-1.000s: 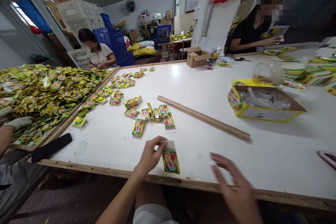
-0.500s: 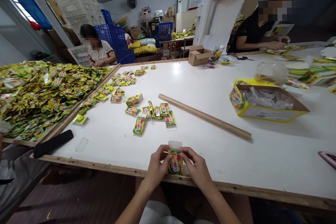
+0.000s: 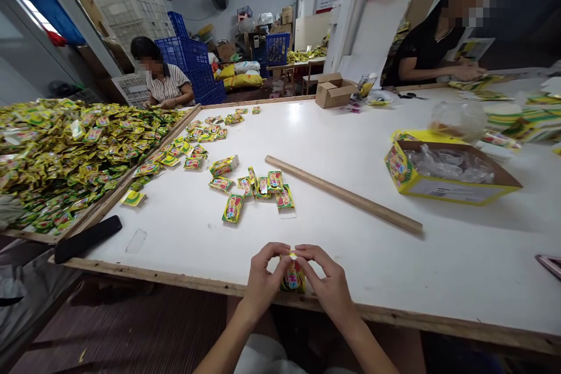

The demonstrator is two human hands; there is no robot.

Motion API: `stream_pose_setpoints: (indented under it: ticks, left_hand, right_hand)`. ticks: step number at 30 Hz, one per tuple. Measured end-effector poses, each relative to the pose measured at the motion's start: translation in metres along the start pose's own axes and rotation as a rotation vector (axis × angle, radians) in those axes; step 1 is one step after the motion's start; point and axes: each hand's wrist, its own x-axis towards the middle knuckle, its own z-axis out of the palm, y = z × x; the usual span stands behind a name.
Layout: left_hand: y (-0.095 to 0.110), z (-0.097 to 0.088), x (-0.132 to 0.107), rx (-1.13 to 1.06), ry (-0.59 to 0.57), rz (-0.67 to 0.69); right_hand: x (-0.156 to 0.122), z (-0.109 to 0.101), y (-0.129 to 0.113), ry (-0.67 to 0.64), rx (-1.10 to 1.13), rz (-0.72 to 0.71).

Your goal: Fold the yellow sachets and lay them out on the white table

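A small yellow-green printed candy box (image 3: 293, 280) stands at the table's front edge between my hands. My left hand (image 3: 265, 273) grips its left side, thumb on the front face and fingers at the top. From the other side my right hand (image 3: 325, 274) pinches the top corner, fingertips close to those of the left. The box's top flap is mostly hidden under my fingers. Beyond my hands lies a loose group of similar small boxes, among them an upright one (image 3: 233, 208) and one with a pale flap sticking out (image 3: 286, 198).
A wooden strip (image 3: 346, 196) lies slantwise across the white table. To the right stands a yellow display box (image 3: 456, 190) with clear plastic bags inside. A heap of small packets (image 3: 79, 152) fills the left side, near a black phone (image 3: 90, 239). Two people sit across the table.
The pale top flap that stood up above the box has been folded down under my fingers. Both hands have closed in towards each other over the box's top.
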Motion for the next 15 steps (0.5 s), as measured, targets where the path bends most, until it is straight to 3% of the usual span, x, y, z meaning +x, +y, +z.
stream_pose_setpoints:
  ticks: [9,15]
  left_hand:
    - [0.004,0.006,0.009,-0.028,0.068,-0.104]
    - [-0.007,0.001,0.004,-0.083,0.044,-0.097]
  right_hand:
    - [0.013,0.005,-0.006,0.050,0.002,0.125]
    - [0.001,0.004,0.000,0.021,0.069,0.122]
